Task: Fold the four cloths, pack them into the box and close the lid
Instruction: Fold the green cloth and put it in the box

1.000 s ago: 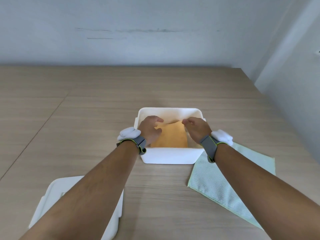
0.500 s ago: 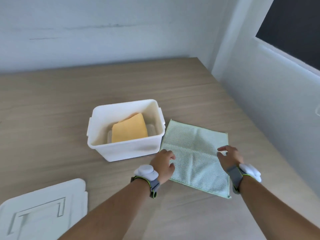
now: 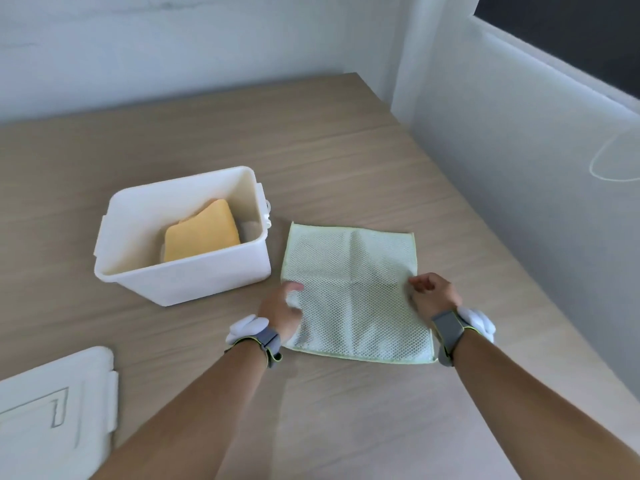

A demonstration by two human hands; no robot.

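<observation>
A pale green mesh cloth lies spread flat on the wooden table, right of the white box. My left hand rests on the cloth's left edge, fingers curled on the fabric. Pinching the cloth's right edge is my right hand. Inside the open box lies a folded orange cloth, with something pale beneath it that I cannot make out. The white lid lies flat at the near left.
A white wall runs along the table's far side and another close along its right edge. Bare tabletop stretches behind the box and cloth.
Both hands left the box and came onto the green cloth; the view swung right. Over the last half second the cloth has slid a little nearer and squarer to me.
</observation>
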